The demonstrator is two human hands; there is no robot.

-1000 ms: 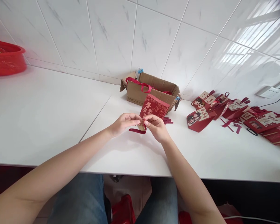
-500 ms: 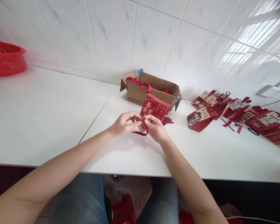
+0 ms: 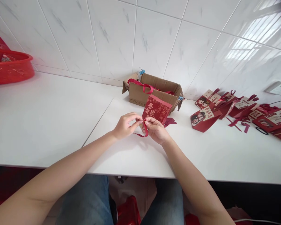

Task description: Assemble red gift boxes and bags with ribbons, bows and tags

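Note:
A narrow red ribbon is bent over at its top, and its loose tail hangs down and curls left. My right hand pinches this ribbon between thumb and forefinger. From the other side, my left hand has thumb and fingertips closed at the ribbon's upper bend. A tiny gold-coloured spot shows near the fingertips, too small to name. Just behind the hands is a red gift box with pale lettering and a floral pattern, its lower part covered by my fingers. Dark red ribbon strips lie beside the box.
Behind stands an open cardboard box with red ribbons, held by blue binder clips. At right are several finished-looking red gift boxes, ribbon scraps and a black ring. A red plastic basin sits at far left.
My left fingertips have closed in on the ribbon's bend, where they were a little apart before. The ribbon tail has shifted slightly. The view has turned a little to the left.

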